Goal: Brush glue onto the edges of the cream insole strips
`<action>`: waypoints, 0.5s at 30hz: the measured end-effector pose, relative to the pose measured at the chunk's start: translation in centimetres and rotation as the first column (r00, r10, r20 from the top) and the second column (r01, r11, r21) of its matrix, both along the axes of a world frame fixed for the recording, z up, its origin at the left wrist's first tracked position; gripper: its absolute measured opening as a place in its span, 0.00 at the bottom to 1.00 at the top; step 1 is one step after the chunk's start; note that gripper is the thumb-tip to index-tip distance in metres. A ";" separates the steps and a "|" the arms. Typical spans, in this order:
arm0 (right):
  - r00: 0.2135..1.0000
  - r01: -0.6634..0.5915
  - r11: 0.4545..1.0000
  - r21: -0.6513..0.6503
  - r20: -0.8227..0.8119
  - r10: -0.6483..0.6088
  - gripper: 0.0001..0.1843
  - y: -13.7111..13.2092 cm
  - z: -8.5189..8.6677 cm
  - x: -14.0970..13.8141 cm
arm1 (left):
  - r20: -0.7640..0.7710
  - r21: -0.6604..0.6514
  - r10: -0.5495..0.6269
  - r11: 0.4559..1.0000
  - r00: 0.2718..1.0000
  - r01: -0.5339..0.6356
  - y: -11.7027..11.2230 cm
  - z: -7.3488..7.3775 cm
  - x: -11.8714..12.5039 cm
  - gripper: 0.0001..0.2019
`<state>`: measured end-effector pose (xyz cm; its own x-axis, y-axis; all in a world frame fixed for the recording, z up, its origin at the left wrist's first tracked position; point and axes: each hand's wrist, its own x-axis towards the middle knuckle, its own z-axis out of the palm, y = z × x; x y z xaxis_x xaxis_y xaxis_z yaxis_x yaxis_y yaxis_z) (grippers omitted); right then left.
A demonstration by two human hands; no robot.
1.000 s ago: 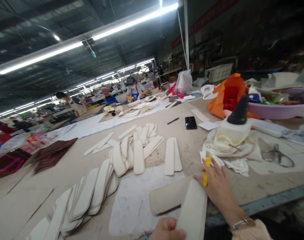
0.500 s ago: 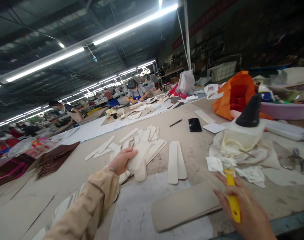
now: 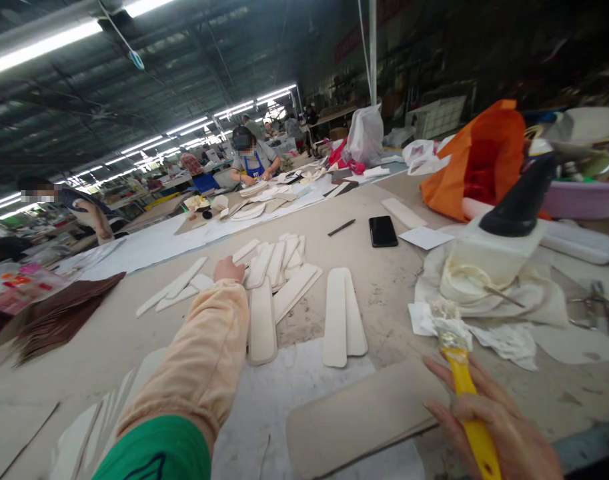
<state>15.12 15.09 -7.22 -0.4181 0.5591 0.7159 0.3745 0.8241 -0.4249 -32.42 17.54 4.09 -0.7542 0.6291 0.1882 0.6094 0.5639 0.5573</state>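
My right hand [image 3: 494,427] grips the yellow handle of a glue brush [image 3: 457,357] at the lower right, bristles pointing away, above the near end of a grey flat piece [image 3: 359,417]. My left arm in a beige sleeve reaches out over the table. My left hand [image 3: 228,270] rests on a fanned pile of cream strips [image 3: 271,280]; its fingers are hidden behind the sleeve. A pair of cream strips [image 3: 341,313] lies just right of the pile.
A glue pot with a black cone top [image 3: 504,240] stands on rags at the right, scissors [image 3: 591,303] beyond it. A black phone [image 3: 383,231], a pen [image 3: 341,227], an orange bag [image 3: 477,163] and brown sheets [image 3: 59,310] lie around. Other people work at the far tables.
My left hand has let go of the cream strip it carried and reached farther into the pile. My right hand with the brush has stayed at the lower right. The camera tipped down.
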 end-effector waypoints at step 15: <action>0.988 -0.154 0.972 -0.177 0.004 0.157 0.04 -1.6 1.3 0.3 | 0.023 -0.218 -0.514 0.834 0.857 0.506 -10.6 -8.6 20.6 0.29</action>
<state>15.38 13.46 -5.87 -0.5222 0.6026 0.6035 0.2564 0.7858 -0.5628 -11.83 6.98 -4.52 -0.3109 0.9500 0.0289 0.8597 0.2681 0.4348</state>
